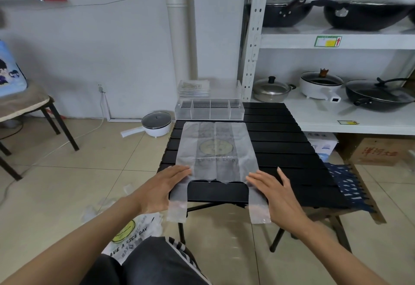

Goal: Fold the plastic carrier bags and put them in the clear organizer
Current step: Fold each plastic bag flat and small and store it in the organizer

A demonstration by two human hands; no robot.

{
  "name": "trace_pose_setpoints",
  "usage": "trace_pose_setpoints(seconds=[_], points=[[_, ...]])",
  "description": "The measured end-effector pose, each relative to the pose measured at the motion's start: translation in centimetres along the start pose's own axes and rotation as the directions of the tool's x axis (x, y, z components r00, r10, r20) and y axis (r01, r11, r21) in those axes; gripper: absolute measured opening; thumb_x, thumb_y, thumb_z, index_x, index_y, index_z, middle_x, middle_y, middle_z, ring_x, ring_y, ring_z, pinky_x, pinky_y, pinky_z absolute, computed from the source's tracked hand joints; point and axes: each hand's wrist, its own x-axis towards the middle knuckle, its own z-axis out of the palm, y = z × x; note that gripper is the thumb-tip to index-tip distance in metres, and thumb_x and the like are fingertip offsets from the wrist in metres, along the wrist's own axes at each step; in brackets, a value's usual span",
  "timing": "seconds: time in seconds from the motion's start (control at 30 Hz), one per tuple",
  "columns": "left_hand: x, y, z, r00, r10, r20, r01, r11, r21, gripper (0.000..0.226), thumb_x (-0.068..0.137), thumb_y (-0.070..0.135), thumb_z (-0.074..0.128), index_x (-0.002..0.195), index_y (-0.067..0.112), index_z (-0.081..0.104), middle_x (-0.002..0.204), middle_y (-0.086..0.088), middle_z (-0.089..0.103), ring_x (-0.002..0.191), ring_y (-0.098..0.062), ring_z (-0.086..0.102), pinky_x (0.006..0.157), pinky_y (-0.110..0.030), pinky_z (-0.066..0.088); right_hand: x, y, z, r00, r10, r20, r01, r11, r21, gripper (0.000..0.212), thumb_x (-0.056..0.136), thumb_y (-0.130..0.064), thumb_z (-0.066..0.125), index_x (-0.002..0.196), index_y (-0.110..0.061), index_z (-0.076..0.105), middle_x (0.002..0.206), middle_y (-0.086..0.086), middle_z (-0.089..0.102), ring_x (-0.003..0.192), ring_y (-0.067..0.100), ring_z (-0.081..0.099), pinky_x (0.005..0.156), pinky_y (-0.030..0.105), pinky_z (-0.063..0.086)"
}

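Head view, one frame

Writing and labels: a white carrier bag on the floor (132, 237), lower left of centre beside the person's knee, bears a yellow smiley face and black print reading "HAVE A NICE DAY", its first letter partly hidden. The translucent carrier bag (215, 150) spread flat at frame centre shows a faint round yellow emblem and lines of grey print, too washed out to read. A green, yellow and red shelf label (328, 41) with an upward arrow sits on the shelf edge, upper right; its text is illegible. A cardboard box (377, 152) under the shelving at right carries red characters, blurred.

Task items: the translucent carrier bag lies on the black slatted surface (292, 150), its two handle strips hanging over the near edge. The clear organizer (210, 110), divided into four compartments, stands at the far edge of the surface, just beyond the top of the bag, with its lid raised behind it.

Hands: left hand (164, 186) palm down at the bag's lower left corner, fingers straight and together, tips resting on the plastic. Right hand (272, 187) palm down at the lower right corner, fingers extended and slightly spread, tips on the plastic near the right handle strip. Neither hand curls round anything.

Surroundings: black woks and pots (368, 13) on white shelving at right; a white electric pot (156, 124) on the floor, left of the surface
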Motion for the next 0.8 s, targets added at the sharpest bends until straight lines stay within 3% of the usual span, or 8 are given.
trace_pose_setpoints(seconds=[0.1,0.2,0.33,0.43,0.57,0.63,0.7,0.8], points=[[-0.3,0.6,-0.4,0.997,0.017,-0.071,-0.019,0.999,-0.027,0.084,0.077,0.042,0.072,0.148,0.024,0.031,0.149,0.011,0.033,0.134,-0.004,0.031,0.109,-0.006,0.012,0.0,0.0,0.0,1.0,-0.031,0.004,0.031,1.0,-0.005,0.081,0.071,-0.012,0.077,0.143,-0.031,0.044,0.146,-0.015,0.042,0.14,0.003,0.031,0.12,0.053,0.011],[-0.3,0.9,-0.8,0.992,0.01,-0.124,-0.015,0.999,-0.039,0.075,0.074,0.026,0.075,0.141,0.022,0.042,0.14,0.009,0.044,0.124,-0.006,0.042,0.106,-0.011,0.027,0.1,0.1,0.1,0.999,-0.018,-0.031,0.021,0.997,0.071,0.071,0.076,-0.022,0.081,0.137,-0.037,0.049,0.138,-0.023,0.046,0.133,-0.006,0.036,0.12,0.047,0.013],[-0.4,0.7,-0.5,0.993,0.009,-0.122,-0.016,0.998,-0.057,0.073,0.075,0.011,0.072,0.141,0.021,0.044,0.141,0.006,0.043,0.126,-0.005,0.041,0.105,-0.003,0.02,0.3,-0.2,-0.1,0.993,0.055,-0.105,-0.024,0.963,0.269,0.056,0.082,-0.002,0.072,0.124,-0.039,0.061,0.124,-0.027,0.055,0.124,-0.01,0.041,0.118,0.036,0.02],[-0.1,0.8,-0.5,0.991,0.019,-0.136,-0.03,0.996,-0.083,0.076,0.075,-0.002,0.061,0.144,0.019,0.039,0.15,0.005,0.033,0.135,-0.008,0.033,0.109,-0.013,0.024,0.9,-0.4,-0.2,0.981,0.124,-0.148,-0.057,0.918,0.393,0.044,0.086,0.001,0.067,0.112,-0.034,0.071,0.116,-0.023,0.064,0.117,-0.01,0.047,0.115,0.038,0.027],[1.0,0.0,-0.2,0.99,-0.033,-0.14,0.018,0.994,-0.111,0.083,0.071,-0.01,0.054,0.146,0.021,0.038,0.153,0.006,0.03,0.138,-0.008,0.029,0.112,-0.026,0.029,1.7,-0.3,-0.4,0.972,0.177,-0.153,-0.061,0.822,0.566,0.038,0.088,0.0,0.058,0.107,-0.028,0.074,0.109,-0.021,0.068,0.111,0.003,0.059,0.107,0.046,0.038],[1.7,-0.5,0.0,0.984,-0.102,-0.148,0.085,0.99,-0.117,0.075,0.074,-0.008,0.059,0.14,0.026,0.047,0.147,0.009,0.042,0.134,-0.007,0.039,0.11,-0.028,0.035,2.0,-0.7,-1.2,0.972,0.197,-0.129,-0.073,0.775,0.628,0.035,0.084,-0.01,0.055,0.108,-0.028,0.073,0.11,-0.02,0.068,0.112,0.004,0.058,0.106,0.046,0.039],[2.3,-0.7,-0.6,0.973,-0.156,-0.172,0.126,0.977,-0.173,0.05,0.085,0.007,0.056,0.131,0.026,0.057,0.134,0.011,0.055,0.122,-0.009,0.052,0.103,-0.025,0.041,2.2,-1.1,-1.7,0.98,0.181,-0.077,-0.1,0.797,0.596,0.038,0.083,-0.03,0.071,0.121,-0.036,0.065,0.12,-0.026,0.061,0.121,-0.007,0.047,0.116,0.04,0.028],[2.8,-0.6,-1.9,0.974,-0.195,-0.115,0.157,0.948,-0.275,0.035,0.094,0.019,0.048,0.127,0.027,0.06,0.119,0.018,0.059,0.106,-0.007,0.058,0.092,-0.022,0.045,2.1,-0.8,-1.6,0.993,0.119,-0.02,-0.101,0.905,0.413,0.083,0.071,-0.069,0.069,0.143,-0.044,0.036,0.141,-0.033,0.035,0.134,-0.018,0.023,0.12,0.028,0.004]])
